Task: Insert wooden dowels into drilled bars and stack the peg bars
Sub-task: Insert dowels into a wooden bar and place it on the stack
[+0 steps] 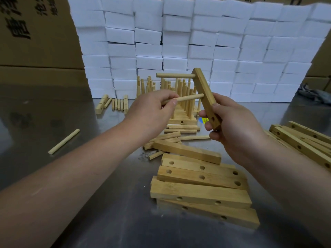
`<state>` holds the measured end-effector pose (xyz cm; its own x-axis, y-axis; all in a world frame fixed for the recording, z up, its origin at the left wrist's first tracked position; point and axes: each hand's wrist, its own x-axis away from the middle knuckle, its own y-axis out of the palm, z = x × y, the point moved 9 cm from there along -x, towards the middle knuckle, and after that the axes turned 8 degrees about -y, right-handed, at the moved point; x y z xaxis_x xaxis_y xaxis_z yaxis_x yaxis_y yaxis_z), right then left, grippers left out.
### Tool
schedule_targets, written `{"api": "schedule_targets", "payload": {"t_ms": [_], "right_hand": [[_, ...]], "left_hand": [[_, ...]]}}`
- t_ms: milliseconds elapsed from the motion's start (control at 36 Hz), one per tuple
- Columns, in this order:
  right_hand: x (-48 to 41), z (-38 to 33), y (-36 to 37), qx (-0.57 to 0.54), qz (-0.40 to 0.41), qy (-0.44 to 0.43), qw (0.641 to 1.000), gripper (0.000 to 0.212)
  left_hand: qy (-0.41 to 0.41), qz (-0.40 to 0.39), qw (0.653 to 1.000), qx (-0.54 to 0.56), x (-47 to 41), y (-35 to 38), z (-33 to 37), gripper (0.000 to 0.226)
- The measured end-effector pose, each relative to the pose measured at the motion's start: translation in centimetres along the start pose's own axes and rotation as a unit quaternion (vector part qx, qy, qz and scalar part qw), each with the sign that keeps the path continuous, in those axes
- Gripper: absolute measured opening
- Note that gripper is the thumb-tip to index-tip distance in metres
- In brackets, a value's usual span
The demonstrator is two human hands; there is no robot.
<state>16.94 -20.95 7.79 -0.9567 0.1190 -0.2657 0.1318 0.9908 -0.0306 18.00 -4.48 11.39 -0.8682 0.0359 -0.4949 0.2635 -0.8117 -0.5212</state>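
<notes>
While the drilled bar (204, 86) is gripped at its lower end by the right hand (232, 127), fingers curled round it, it is held raised above the metal table (89, 194) and tilted near upright, drilled face turned left. This hold is judged to present the holes toward the left hand (152, 111). One dowel (175, 75) is seated in the top hole and juts out leftward. A second dowel (189, 97) is pinched between thumb and fingers of the left hand, its tip at the middle hole; how deep it sits cannot be told. The lowest hole, just beside the right fingers, is seen empty. The low grip is judged to leave the upper holes free. Behind the hands, finished peg bars (182, 120) are stood with dowels upward. Loose dowels (168, 137) are heaped near them, within reach of the left hand. Undrilled-side-up and drilled bars (200, 176) are piled in front, more bars (300, 140) at the right. A stray dowel (63, 141) lies well apart at the left. White foam blocks (179, 33) are walled up behind.
</notes>
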Motion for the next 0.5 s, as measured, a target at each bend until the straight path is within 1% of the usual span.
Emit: {"api": "schedule_targets", "payload": {"t_ms": [56, 139, 333, 444, 500], "right_hand": [[0.1, -0.2, 0.1, 0.008, -0.006, -0.01, 1.0, 0.038], [0.3, -0.4, 0.3, 0.016, -0.012, -0.021, 1.0, 0.036], [0.3, -0.7, 0.4, 0.012, -0.016, -0.034, 0.999, 0.033], [0.5, -0.9, 0.5, 0.014, -0.022, -0.046, 0.999, 0.034], [0.5, -1.1, 0.5, 0.019, -0.024, -0.053, 0.998, 0.033]], "left_hand": [[-0.001, 0.002, 1.0, 0.003, 0.0, -0.2, -0.1, 0.028], [0.0, 0.011, 1.0, 0.008, 0.0, -0.5, -0.1, 0.019], [0.067, 0.019, 0.996, -0.052, 0.4, -0.8, 1.7, 0.02], [0.082, 0.026, 0.993, -0.076, 0.6, -0.6, 1.9, 0.021], [0.075, 0.026, 0.994, -0.074, 0.6, -0.5, 1.7, 0.02]]}}
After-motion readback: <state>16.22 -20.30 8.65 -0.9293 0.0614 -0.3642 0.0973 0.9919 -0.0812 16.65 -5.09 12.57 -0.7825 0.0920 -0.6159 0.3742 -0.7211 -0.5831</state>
